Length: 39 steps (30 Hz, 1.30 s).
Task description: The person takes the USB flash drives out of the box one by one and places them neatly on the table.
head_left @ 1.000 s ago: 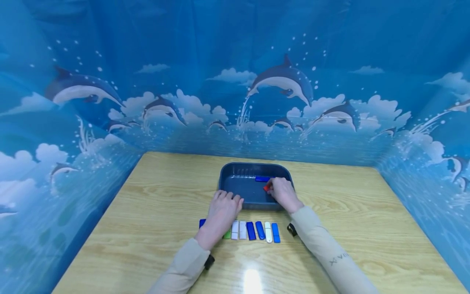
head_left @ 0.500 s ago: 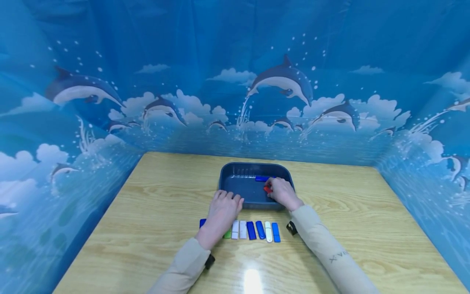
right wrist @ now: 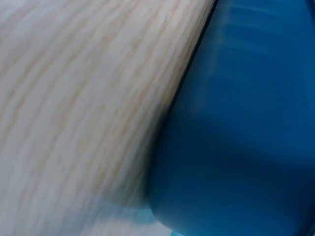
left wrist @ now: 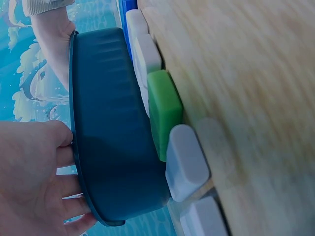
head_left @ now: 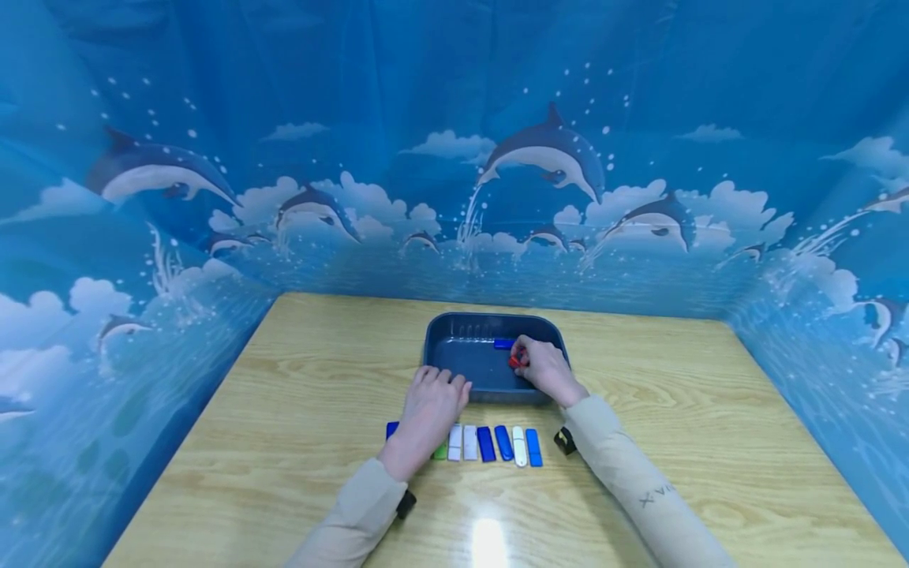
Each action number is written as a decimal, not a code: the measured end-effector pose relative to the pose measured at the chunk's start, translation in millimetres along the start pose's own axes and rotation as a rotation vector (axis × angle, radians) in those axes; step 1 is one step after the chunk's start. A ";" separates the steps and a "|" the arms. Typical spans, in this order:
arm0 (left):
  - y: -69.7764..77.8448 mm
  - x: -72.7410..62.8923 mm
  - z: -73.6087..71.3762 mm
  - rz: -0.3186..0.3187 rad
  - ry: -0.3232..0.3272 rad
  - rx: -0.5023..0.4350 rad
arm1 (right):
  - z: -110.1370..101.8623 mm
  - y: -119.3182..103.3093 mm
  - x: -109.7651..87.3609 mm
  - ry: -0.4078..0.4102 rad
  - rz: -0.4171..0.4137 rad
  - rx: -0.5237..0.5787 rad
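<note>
A dark blue plastic tray (head_left: 507, 396) stands on the table. My left hand (head_left: 432, 398) grips its near left corner, fingers hooked over the rim in the left wrist view. Inside the tray, my right hand (head_left: 543, 369) pinches a small red USB stick (head_left: 514, 362) between thumb and fingers, partly hidden by them. Just behind it a blue USB stick (head_left: 503, 344) lies on the tray floor along the far wall. The right wrist view shows only the tray's outer wall (right wrist: 236, 147) and table, without the hand.
Several USB sticks lie in a row before the tray, including a green one (left wrist: 165, 110), a white one (head_left: 520, 447) and a light blue one (head_left: 533, 448). My left forearm covers part of the row. A dolphin-print curtain (head_left: 398, 252) surrounds the wooden table (head_left: 667, 386).
The right hand's fingers have shifted slightly toward the far wall, turning the red USB stick and covering more of the blue one. The left hand stays at the rim.
</note>
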<state>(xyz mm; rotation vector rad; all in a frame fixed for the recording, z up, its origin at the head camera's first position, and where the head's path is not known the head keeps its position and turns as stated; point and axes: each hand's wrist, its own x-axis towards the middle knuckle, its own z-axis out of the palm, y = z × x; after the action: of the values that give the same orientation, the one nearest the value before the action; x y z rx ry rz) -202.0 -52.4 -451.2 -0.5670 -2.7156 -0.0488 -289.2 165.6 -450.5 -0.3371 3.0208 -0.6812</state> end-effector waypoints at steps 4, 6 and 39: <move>0.1 0.3 -0.4 -0.006 0.003 -0.002 | 0.7 1.1 0.9 0.061 -0.048 0.045; 0.4 0.9 -0.8 -0.011 0.001 -0.005 | -0.5 0.8 0.8 0.093 -0.053 0.098; 1.3 -0.5 -1.7 -0.006 0.020 -0.011 | -31.8 4.2 -123.0 0.023 0.037 0.577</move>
<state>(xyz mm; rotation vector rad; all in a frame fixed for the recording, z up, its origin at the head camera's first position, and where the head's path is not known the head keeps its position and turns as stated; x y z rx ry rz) -200.5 -51.6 -449.8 -0.5586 -2.6991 -0.0711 -172.3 209.3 -426.2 -0.2449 2.6692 -1.4928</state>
